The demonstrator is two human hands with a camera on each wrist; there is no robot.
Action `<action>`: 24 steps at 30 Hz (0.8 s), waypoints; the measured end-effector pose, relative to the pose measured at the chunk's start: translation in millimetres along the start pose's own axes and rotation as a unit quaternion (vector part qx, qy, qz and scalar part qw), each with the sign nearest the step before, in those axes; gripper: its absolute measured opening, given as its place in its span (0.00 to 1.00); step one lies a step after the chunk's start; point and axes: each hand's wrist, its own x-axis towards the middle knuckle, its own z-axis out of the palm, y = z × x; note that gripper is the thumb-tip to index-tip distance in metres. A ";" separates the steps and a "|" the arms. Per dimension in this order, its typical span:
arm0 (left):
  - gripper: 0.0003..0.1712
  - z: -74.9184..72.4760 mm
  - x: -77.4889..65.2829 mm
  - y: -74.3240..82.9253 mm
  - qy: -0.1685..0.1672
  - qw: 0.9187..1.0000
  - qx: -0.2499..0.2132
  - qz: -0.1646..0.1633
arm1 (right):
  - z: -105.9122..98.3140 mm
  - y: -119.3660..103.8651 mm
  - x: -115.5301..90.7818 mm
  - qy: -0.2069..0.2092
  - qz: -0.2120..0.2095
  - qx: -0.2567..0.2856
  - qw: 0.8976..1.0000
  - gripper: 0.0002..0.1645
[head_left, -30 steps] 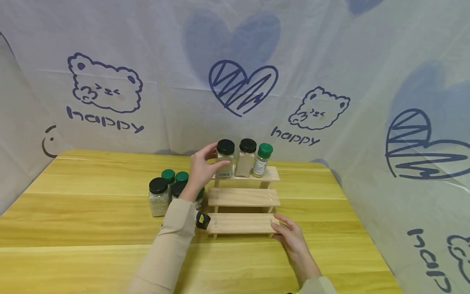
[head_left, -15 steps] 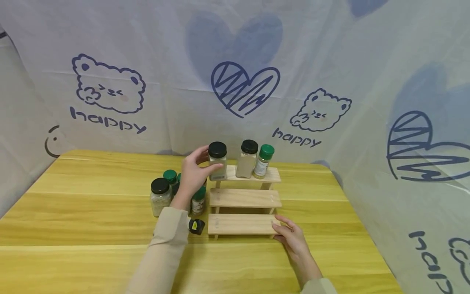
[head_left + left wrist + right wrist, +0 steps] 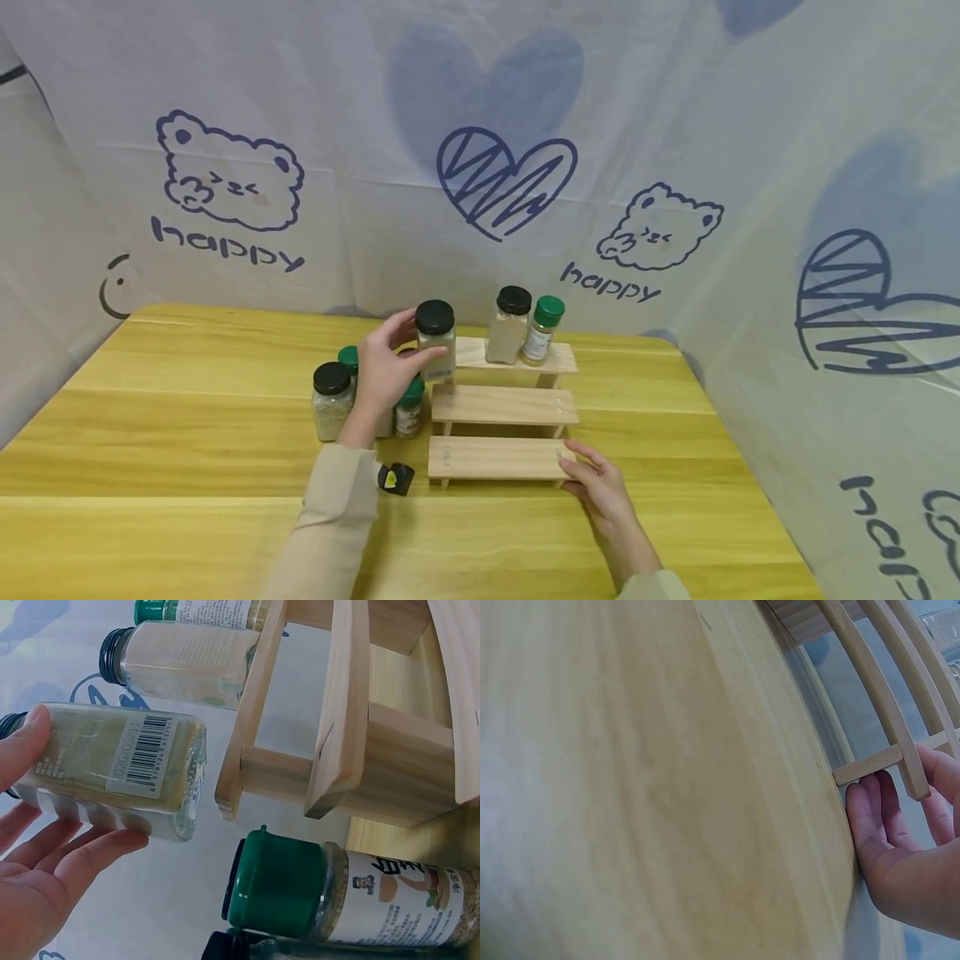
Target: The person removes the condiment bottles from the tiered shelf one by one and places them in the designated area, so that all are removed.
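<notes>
My left hand (image 3: 382,367) grips a square glass jar (image 3: 112,757) with a black lid, thumb on one side and fingers on the other. In the left wrist view, its barcode label faces the camera and its base is apart from the wooden shelf's end. My right hand (image 3: 600,492) holds the right end of the lowest step of a three-step wooden rack (image 3: 495,458), thumb on top and fingers beneath. On the top step stand a black-lidded jar of beige powder (image 3: 506,335) and a small green-capped spice bottle (image 3: 538,340).
Left of the rack, several containers stand close together, among them a black-lidded jar (image 3: 332,408) and a green-capped bottle (image 3: 409,410). The yellow wooden table (image 3: 187,417) ends at a printed cloth (image 3: 360,233) behind and to the right.
My left hand has lifted the jar off the top step's left end and moved it left and slightly toward me. The right hand keeps its hold on the lowest step.
</notes>
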 end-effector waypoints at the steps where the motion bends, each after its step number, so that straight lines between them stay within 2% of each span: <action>1: 0.30 -0.5 -0.8 0.1 -0.002 1.000 0.000 -0.001 | 0.1 0.0 -0.1 0.001 0.000 0.000 1.000 0.24; 4: 0.30 -2.2 -3.9 2.8 -0.007 1.000 -0.004 -0.005 | 0.2 0.3 -0.3 0.002 0.000 0.001 1.000 0.24; 11: 0.29 -8.6 -16.7 31.1 -0.011 1.000 0.009 -0.014 | 0.0 0.5 -0.3 0.002 0.001 0.004 1.000 0.23; 17: 0.30 -10.6 -21.5 6.7 -0.016 1.000 -0.006 0.007 | -0.3 0.5 0.5 -0.003 -0.003 0.004 1.000 0.24; 21: 0.29 -13.5 -26.9 2.3 -0.026 0.999 -0.007 0.017 | -0.8 0.6 0.9 -0.005 -0.001 0.007 1.000 0.24; 24: 0.30 -16.0 -33.1 6.9 -0.029 0.999 0.001 0.017 | -0.8 0.8 1.0 -0.003 0.000 0.006 1.000 0.24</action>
